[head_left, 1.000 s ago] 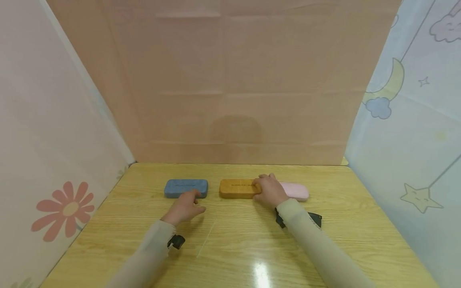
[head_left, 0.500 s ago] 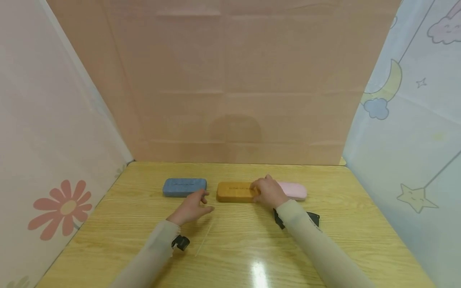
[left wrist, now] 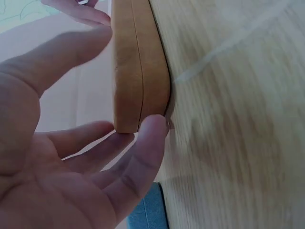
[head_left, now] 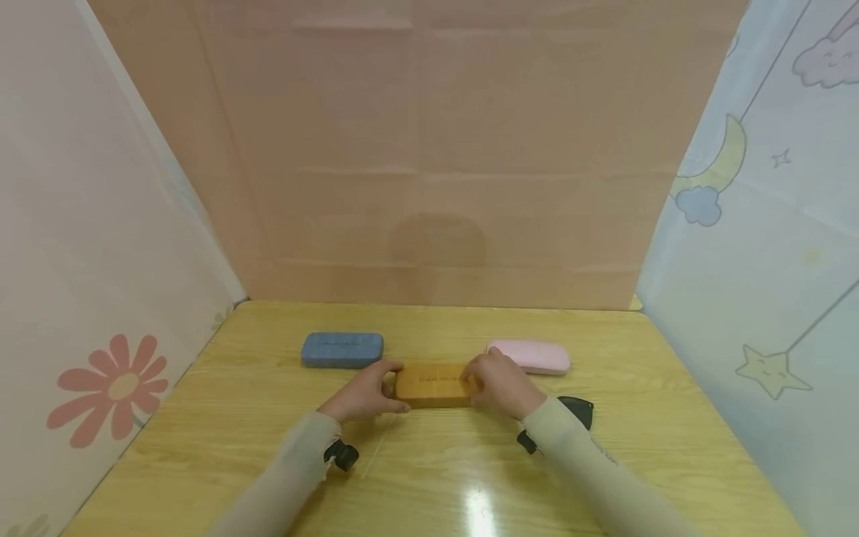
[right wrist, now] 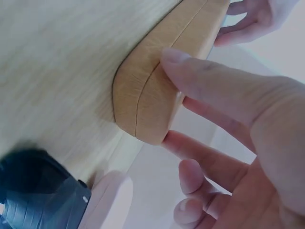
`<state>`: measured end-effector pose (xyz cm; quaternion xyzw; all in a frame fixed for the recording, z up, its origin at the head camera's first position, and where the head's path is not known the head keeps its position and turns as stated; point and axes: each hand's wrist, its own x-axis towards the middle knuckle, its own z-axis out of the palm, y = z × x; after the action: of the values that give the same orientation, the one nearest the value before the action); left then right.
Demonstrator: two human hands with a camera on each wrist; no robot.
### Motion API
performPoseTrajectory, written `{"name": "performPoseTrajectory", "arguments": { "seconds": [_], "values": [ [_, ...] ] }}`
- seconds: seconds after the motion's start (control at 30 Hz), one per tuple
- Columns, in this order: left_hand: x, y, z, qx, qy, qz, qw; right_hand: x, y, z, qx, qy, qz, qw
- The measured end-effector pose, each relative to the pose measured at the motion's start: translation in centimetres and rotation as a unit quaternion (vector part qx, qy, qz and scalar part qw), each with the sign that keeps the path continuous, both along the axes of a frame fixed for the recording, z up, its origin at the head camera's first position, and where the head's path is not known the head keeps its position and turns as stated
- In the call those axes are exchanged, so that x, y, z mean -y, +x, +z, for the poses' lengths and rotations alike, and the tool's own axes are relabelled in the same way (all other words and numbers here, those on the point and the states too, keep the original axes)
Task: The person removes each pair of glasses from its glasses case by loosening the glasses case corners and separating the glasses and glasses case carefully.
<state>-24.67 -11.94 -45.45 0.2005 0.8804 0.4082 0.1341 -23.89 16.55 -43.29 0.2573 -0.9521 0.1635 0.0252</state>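
Orange case (right wrist: 145, 105): matt, leather-like, finely creased. Tabletop (head_left: 436, 455): glossy wood grain. Sleeves (head_left: 295, 447): matt cloth. Blue case (head_left: 342, 352): matt, possibly fabric.

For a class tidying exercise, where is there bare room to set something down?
Bare table: behind the orange case, between the blue case and pink case; left of the blue case, and right of the pink case. Crowded: around the orange case's ends, where the left hand and right hand touch.
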Motion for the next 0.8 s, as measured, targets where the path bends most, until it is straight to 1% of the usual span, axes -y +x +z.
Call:
{"name": "performPoseTrajectory", "arguments": {
  "seconds": [0.13, 0.23, 0.33, 0.43, 0.5, 0.57, 0.67, 0.8],
  "values": [
    [-0.2, 0.4, -0.2, -0.010, -0.007, -0.010, 0.9999, 0.1, 1.2, -0.2, -0.005, -0.003, 0.006, 1.0000],
    [-0.4, 0.5, -0.2, -0.017, -0.019, -0.019, 0.9995, 0.1, 1.7, -0.2, -0.013, 0.001, 0.011, 0.9999],
    [-0.7, 0.7, -0.1, -0.032, -0.039, -0.029, 0.9983, -0.1, 2.3, -0.2, -0.005, 0.000, 0.014, 0.9999],
    [-0.9, 1.0, -0.1, -0.058, -0.072, -0.044, 0.9947, -0.3, 2.9, -0.4, 0.013, -0.002, 0.011, 0.9999],
    [-1.0, 1.1, 0.0, -0.068, -0.081, -0.051, 0.9931, -0.5, 3.2, -0.5, 0.019, -0.004, 0.010, 0.9998],
    [-1.2, 1.2, 0.1, -0.076, -0.089, -0.051, 0.9918, -0.6, 3.3, -0.7, 0.018, -0.007, 0.014, 0.9997],
    [-1.2, 1.2, 0.4, -0.073, -0.086, -0.048, 0.9925, -0.7, 3.2, -0.7, 0.013, -0.011, 0.030, 0.9994],
    [-1.2, 1.2, 0.2, -0.083, -0.097, -0.058, 0.9901, -0.6, 2.9, -0.7, 0.021, -0.012, 0.039, 0.9990]
  ]
}}
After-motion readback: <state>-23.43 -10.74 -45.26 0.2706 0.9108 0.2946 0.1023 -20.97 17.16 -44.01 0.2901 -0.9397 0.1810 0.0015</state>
